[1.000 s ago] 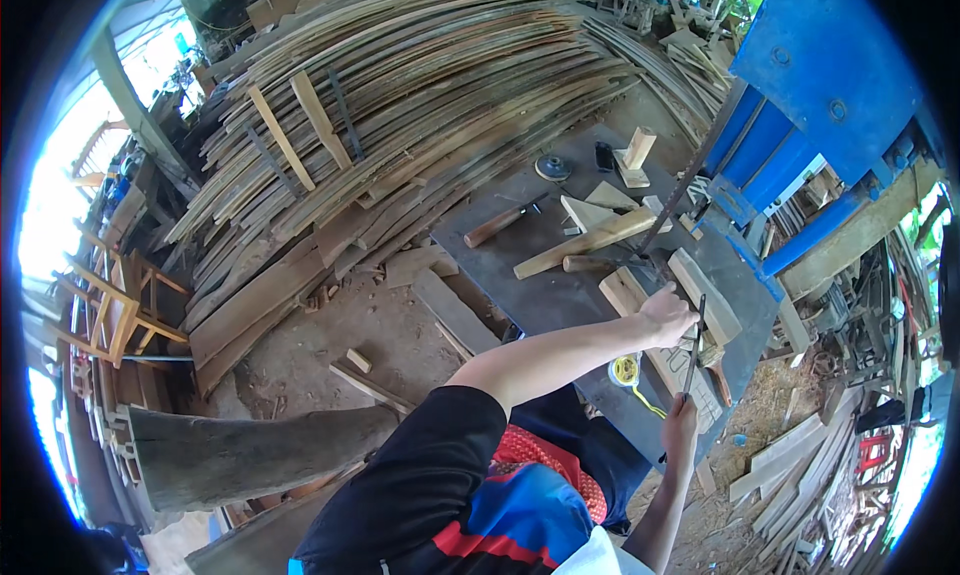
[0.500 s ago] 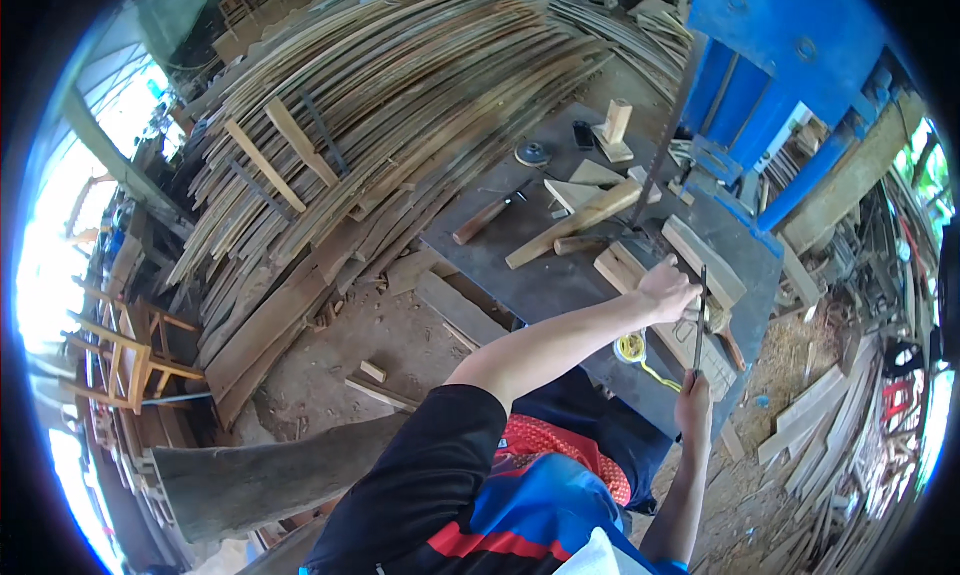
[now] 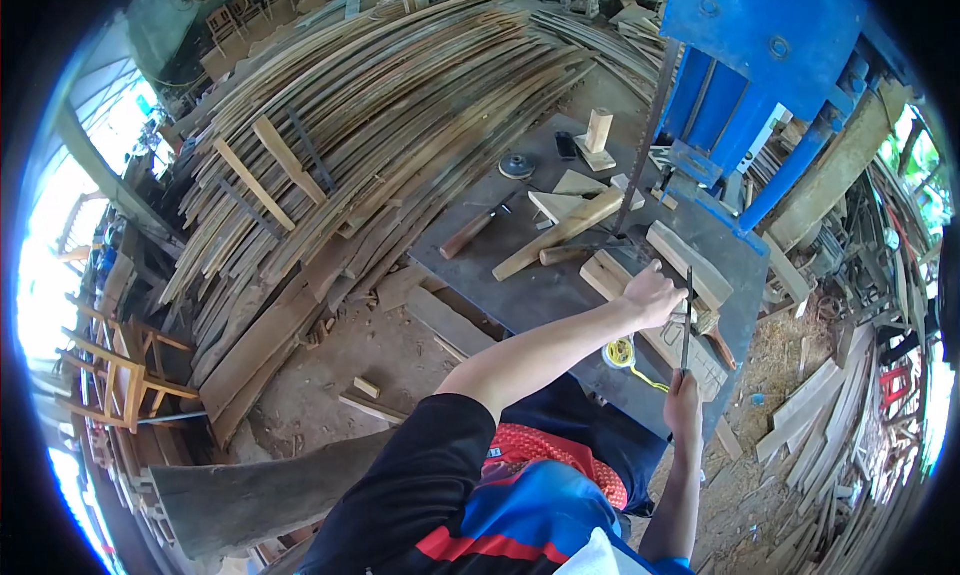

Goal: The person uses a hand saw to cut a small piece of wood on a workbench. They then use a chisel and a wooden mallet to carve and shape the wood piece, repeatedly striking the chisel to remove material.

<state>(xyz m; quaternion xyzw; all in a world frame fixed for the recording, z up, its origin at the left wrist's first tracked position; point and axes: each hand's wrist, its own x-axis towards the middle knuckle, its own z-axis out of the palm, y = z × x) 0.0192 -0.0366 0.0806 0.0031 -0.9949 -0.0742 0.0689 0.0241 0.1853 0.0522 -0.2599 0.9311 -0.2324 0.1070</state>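
My right hand (image 3: 684,405) is closed round the near end of a long, thin, dark file-like tool (image 3: 686,320), which points away from me. Beside its far part, my left hand (image 3: 655,295) is bent with the fingers closed; what they grip is hidden. Both hands are over a marked wooden board (image 3: 706,373) lying on the dark metal table (image 3: 470,285). A yellow tape measure (image 3: 619,353) sits left of the board, its tape partly drawn out. Right of the tool lies an orange-brown wooden handle (image 3: 724,351).
A thick wood block (image 3: 690,260), a long wooden bar (image 3: 560,233), a wooden-handled tool (image 3: 470,237) and a round disc-shaped object (image 3: 517,166) lie farther back. A blue machine (image 3: 760,35) with an upright blade (image 3: 650,135) stands behind them. Stacked planks (image 3: 400,105) fill the left.
The whole view has shifted a little, so things appear slightly farther left. Against the board, my hands and the file-like tool show hardly any movement.
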